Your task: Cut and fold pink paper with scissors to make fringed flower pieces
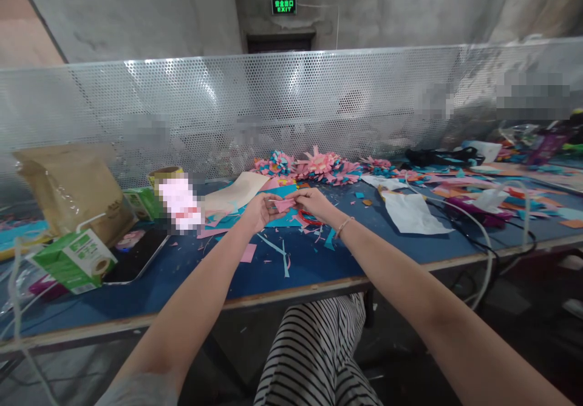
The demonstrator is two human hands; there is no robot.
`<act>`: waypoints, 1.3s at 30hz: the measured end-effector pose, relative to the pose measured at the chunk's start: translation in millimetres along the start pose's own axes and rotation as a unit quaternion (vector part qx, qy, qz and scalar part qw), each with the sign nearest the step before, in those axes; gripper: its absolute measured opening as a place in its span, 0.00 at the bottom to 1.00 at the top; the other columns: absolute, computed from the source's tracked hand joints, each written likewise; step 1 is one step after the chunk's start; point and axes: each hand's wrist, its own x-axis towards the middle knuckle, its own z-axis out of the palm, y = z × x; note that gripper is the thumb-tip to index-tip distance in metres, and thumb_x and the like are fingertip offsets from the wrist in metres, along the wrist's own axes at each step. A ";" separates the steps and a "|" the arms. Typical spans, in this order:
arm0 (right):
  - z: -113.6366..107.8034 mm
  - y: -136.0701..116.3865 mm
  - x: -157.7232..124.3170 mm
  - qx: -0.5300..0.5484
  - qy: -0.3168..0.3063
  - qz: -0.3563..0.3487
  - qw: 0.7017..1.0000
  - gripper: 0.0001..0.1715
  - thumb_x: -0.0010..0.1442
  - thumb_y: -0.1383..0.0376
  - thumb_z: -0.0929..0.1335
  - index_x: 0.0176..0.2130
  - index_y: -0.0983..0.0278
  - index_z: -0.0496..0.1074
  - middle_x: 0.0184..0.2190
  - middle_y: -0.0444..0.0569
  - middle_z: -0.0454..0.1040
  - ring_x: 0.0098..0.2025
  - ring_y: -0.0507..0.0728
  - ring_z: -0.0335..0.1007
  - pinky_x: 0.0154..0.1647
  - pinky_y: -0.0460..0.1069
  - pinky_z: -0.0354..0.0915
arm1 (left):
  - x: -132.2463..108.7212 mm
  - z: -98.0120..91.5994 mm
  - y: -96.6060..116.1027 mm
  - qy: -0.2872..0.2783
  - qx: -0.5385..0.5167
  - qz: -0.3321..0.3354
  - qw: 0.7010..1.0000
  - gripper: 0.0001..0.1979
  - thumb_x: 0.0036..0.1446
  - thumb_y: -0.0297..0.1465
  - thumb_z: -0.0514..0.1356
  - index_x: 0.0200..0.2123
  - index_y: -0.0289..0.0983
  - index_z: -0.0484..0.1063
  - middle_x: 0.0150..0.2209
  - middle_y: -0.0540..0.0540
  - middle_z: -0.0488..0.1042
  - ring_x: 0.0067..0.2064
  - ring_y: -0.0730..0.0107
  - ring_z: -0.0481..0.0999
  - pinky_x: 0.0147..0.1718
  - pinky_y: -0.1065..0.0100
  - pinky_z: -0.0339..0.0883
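Both my arms reach out over a blue table [300, 266]. My left hand [259, 210] and my right hand [311, 202] meet above it, and each pinches an end of a small pink paper piece [285, 204]. A red pair of scissors [310, 217] lies on the table just under my right hand. Paper scraps in pink and teal lie scattered around the hands.
Finished pink and blue paper flowers [314, 166] lie behind the hands against a perforated metal screen [291, 102]. A green carton [75, 261], a phone [136, 254] and a brown bag [68, 190] sit left. White paper [412, 213], cables and more scraps lie right.
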 end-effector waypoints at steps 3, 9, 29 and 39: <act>1.6 -3.3 -2.8 0.029 -0.015 0.011 0.999 0.09 0.42 0.65 0.66 0.25 0.67 0.74 0.20 0.43 0.69 0.24 0.48 0.65 0.32 0.47 0.65 | -0.2 0.5 -2.4 0.025 0.046 0.014 0.999 0.05 0.45 0.27 0.60 0.28 0.34 0.66 0.24 0.46 0.72 0.29 0.65 0.76 0.33 0.62 0.69; 2.3 -9.5 -8.2 -0.058 -0.008 -0.011 0.998 0.13 0.40 0.61 0.70 0.28 0.67 0.73 0.22 0.44 0.70 0.25 0.48 0.65 0.29 0.46 0.65 | -2.7 2.1 -5.4 0.009 0.083 0.027 0.996 0.10 0.39 0.24 0.65 0.27 0.31 0.68 0.25 0.45 0.72 0.30 0.68 0.75 0.35 0.64 0.69; -4.0 -7.1 -5.5 -0.158 -0.012 -0.052 0.986 0.14 0.43 0.59 0.70 0.28 0.67 0.72 0.19 0.44 0.68 0.22 0.48 0.61 0.24 0.44 0.59 | 1.1 -4.3 -6.3 0.046 0.159 0.053 0.985 0.14 0.33 0.30 0.68 0.27 0.30 0.73 0.24 0.46 0.72 0.24 0.77 0.69 0.28 0.70 0.65; -5.5 -4.6 -3.6 -0.174 -0.019 -0.065 0.982 0.15 0.43 0.58 0.70 0.28 0.67 0.71 0.21 0.45 0.69 0.23 0.48 0.62 0.25 0.45 0.59 | 0.4 -4.4 -6.0 0.044 0.162 0.059 0.984 0.14 0.32 0.29 0.68 0.27 0.31 0.73 0.23 0.46 0.72 0.26 0.75 0.70 0.28 0.71 0.66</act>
